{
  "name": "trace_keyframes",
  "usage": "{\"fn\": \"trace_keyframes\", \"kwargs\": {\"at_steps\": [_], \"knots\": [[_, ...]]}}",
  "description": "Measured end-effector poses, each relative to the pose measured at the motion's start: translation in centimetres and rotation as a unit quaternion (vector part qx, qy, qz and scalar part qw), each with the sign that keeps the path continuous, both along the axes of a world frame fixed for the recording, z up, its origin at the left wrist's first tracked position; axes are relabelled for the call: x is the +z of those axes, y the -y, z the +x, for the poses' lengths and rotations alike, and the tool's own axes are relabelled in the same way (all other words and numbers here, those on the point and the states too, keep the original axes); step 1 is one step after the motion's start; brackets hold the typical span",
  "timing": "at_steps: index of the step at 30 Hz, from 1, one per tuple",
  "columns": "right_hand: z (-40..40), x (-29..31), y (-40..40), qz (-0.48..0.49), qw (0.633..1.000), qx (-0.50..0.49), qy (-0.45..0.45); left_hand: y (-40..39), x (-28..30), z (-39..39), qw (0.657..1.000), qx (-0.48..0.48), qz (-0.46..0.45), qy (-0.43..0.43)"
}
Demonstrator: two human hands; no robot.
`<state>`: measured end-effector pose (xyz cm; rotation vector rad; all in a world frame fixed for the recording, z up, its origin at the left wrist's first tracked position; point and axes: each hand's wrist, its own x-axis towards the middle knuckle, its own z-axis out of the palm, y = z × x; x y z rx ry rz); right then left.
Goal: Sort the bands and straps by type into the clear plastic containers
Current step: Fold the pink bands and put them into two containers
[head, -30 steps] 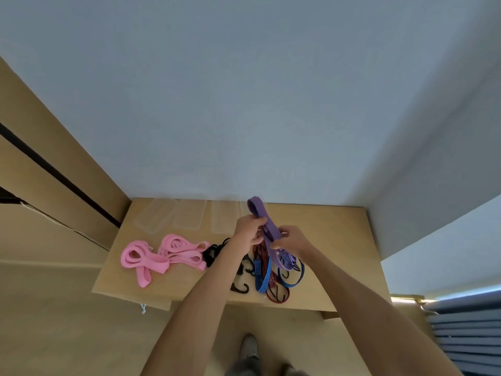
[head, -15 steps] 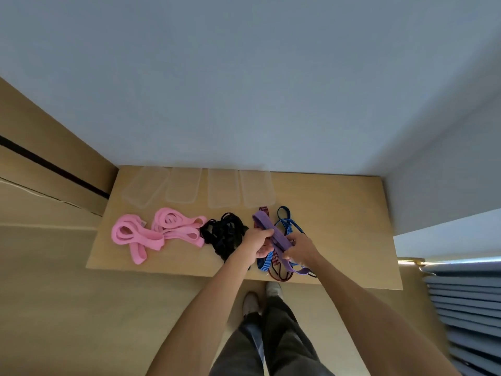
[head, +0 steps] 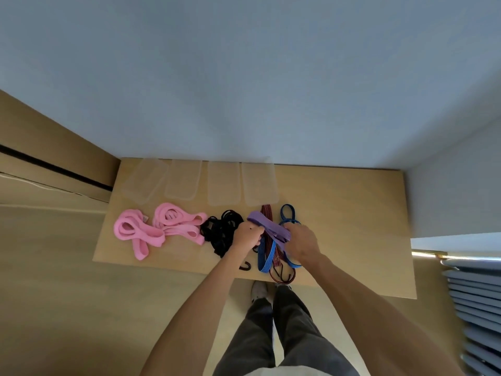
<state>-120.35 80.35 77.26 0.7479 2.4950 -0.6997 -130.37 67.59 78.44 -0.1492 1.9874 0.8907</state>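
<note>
Head view, the only camera. Both hands work over the near-centre of the table (head: 339, 202). Left hand (head: 248, 236) has its fingers curled round the left end of the purple band (head: 268, 226); right hand (head: 301, 242) grips the other end, so the band is held folded between them, just above the pile.

Directly beneath: blue bungee cords (head: 262, 256) and red bungee cords (head: 279, 267), lying crossed and overlapping, hooks toward the near edge. Just left of them a black tangle of straps (head: 222, 232), then pink bands (head: 151, 229) in two loose heaps.

Four clear plastic containers (head: 225, 183) stand in a row along the far edge by the wall; all appear empty, though the clear walls make that hard to confirm.

Judgement: sorting barely begun; purple band is the first candidate for a container.

Risks:
- The band may be caught under or through a bungee loop; lifting could drag the cords, and the near hooks could slide off the edge.
- Folded elastic may spring open once released and flop over a container rim.
- The containers look light, so a push on loading could shift them.
</note>
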Motion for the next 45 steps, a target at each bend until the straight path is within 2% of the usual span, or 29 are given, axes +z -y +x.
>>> {"fn": "trace_keyframes", "kwargs": {"at_steps": [4, 8, 13, 20, 23, 26, 28, 37, 41, 45], "knots": [[-1.9, 1.2, -0.2, 0.03, 0.999, -0.001, -0.024, 0.7, 1.2, -1.6, 0.997, -0.035, -0.015, -0.063], [-5.0, 3.1, 0.7, -0.034, 0.997, -0.009, -0.068, 2.3, 2.1, -3.4, 0.994, -0.005, -0.021, -0.102], [-8.5, 4.7, 2.4, -0.079, 0.995, 0.037, -0.04, 5.7, 3.1, -6.2, 0.991, 0.041, -0.03, -0.121], [-15.0, 6.1, 8.4, -0.092, 0.993, 0.069, -0.028, 11.6, 4.7, -11.7, 0.984, 0.028, -0.038, -0.169], [-18.2, 5.9, 12.8, -0.098, 0.993, 0.048, -0.034, 15.2, 4.7, -15.0, 0.978, -0.013, -0.053, -0.203], [-21.2, 5.2, 17.6, -0.099, 0.994, 0.025, -0.038, 19.7, 4.2, -18.3, 0.956, -0.087, -0.106, -0.258], [-23.0, 4.4, 20.8, -0.105, 0.994, 0.011, -0.022, 22.7, 3.4, -20.6, 0.95, -0.091, -0.125, -0.273], [-28.9, 1.8, 32.9, -0.121, 0.992, 0.008, 0.027, 35.5, 0.3, -26.4, 0.953, -0.066, -0.188, -0.229], [-30.7, 1.2, 36.2, -0.123, 0.992, 0.011, 0.02, 38.4, -0.3, -27.7, 0.974, -0.077, -0.126, -0.173], [-31.9, 1.0, 38.4, -0.117, 0.993, 0.022, 0.017, 39.4, -0.9, -29.0, 0.99, -0.017, -0.079, -0.115]]}}
